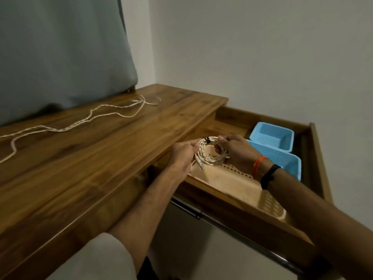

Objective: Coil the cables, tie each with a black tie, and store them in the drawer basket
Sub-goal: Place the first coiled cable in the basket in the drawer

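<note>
A coiled cream braided cable [210,156] is held over the beige perforated basket [232,178] in the open wooden drawer [238,209]. A black tie [207,140] sits on the coil's top. My left hand [182,156] grips the coil's left side, with a white plug hanging below its fingers. My right hand [236,150] grips the coil's right side. A second cream cable [84,120] lies loose and uncoiled across the wooden tabletop [101,158] at the left.
Two light blue baskets [272,136] [282,160] stand in the drawer's far right part. A grey curtain [60,53] hangs behind the table at the left. White walls meet in the corner behind the drawer.
</note>
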